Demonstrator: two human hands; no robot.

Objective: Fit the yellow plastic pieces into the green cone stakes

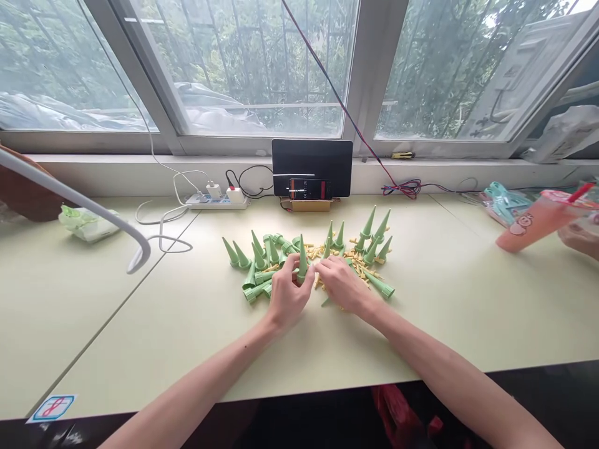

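Note:
My left hand (289,292) is closed round a green plastic cone spike (302,260), which stands tip up between thumb and fingers. Close to its right, my right hand (340,282) has its fingers pinched together; whatever is in them is hidden. A heap of green cone spikes (255,292) lies to the left of my hands, some upright, some on their sides. To the right, more green spikes (369,224) stand upright, with small yellow plastic pieces (362,268) scattered beneath and around them.
Behind the heap, a phone (309,189) leans against a black tablet (312,159). A power strip (218,201) with cables is at the back left. On the right another person's hand (583,238) is beside a tilted pink drink cup (533,221). A white curved bar (79,193) crosses the left.

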